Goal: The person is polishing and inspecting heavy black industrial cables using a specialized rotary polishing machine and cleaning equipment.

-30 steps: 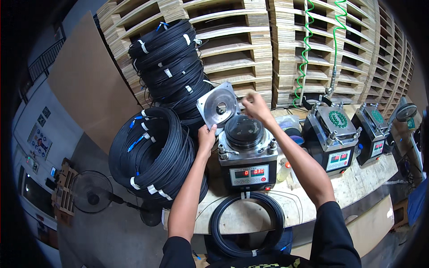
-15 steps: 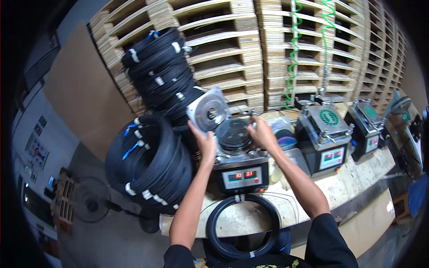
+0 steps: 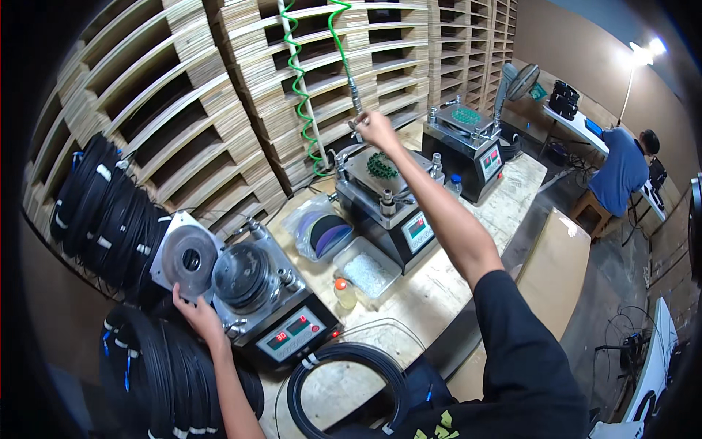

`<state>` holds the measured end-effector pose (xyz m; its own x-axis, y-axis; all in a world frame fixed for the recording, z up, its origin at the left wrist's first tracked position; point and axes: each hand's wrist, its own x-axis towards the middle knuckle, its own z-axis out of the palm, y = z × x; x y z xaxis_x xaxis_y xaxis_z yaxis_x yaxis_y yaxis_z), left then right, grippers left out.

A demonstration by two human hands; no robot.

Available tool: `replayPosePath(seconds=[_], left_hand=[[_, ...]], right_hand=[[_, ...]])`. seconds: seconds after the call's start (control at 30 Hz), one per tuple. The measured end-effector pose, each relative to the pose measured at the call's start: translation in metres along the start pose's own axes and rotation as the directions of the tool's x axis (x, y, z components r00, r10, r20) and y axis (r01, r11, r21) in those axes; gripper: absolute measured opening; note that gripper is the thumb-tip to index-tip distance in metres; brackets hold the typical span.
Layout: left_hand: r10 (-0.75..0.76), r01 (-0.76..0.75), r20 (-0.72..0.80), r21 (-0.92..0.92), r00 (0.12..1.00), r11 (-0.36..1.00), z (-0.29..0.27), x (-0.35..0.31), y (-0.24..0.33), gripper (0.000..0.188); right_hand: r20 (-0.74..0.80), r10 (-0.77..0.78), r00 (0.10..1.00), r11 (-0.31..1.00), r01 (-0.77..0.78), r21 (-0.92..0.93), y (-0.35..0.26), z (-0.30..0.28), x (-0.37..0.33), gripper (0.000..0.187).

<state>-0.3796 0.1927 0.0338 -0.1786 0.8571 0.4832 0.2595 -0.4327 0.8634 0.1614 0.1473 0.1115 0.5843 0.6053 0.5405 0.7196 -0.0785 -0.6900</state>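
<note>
My left hand grips the lower edge of a tilted square metal plate with a clear round disc on it. Beside the plate, a bench machine with a red digital display carries a dark round disc stack under a glossy top. My right hand is stretched far out over the second machine, whose top holds a ring of small green pieces. Its fingers close around a metal air gun at the end of a green coiled hose; the fingers partly hide the gun.
Black cable coils are stacked at left; another coil lies at the bench front. A clear tray, an orange-capped bottle and bagged discs sit between machines. Pallets stand behind. A person sits far right.
The view has swung right. My right hand has left the near machine's disc stack and reached across to the hanging air gun. My left hand stays at the tilted plate.
</note>
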Motion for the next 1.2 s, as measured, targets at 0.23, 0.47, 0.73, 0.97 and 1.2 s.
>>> replayPosePath(seconds=[0.23,0.47,0.73,0.97,1.2], left_hand=[[-0.029,0.037,0.113,-0.067,0.993,0.997,0.013,-0.012,0.023,0.079],[-0.065,0.069,0.090,-0.035,0.994,0.997,0.015,-0.016,0.035,0.083],[0.022,-0.013,0.122,-0.076,0.992,0.997,0.039,-0.018,0.032,0.079],[0.131,-0.122,-0.052,0.155,0.990,0.980,0.012,-0.007,0.026,0.083],[0.108,-0.101,-0.123,0.059,0.987,0.993,0.012,-0.021,0.021,0.087]], right_hand=[[0.052,0.160,0.986,0.940,-0.136,-0.311,0.117,0.021,0.094,0.075],[0.009,0.182,0.983,0.953,-0.174,-0.248,0.120,0.058,0.116,0.069],[0.281,0.084,0.956,0.985,-0.121,0.119,0.101,0.020,0.092,0.035],[0.476,-0.147,0.867,0.749,-0.217,0.626,-0.093,0.008,-0.064,0.043],[0.475,-0.162,0.865,0.459,-0.360,0.812,-0.212,0.055,-0.203,0.045]])
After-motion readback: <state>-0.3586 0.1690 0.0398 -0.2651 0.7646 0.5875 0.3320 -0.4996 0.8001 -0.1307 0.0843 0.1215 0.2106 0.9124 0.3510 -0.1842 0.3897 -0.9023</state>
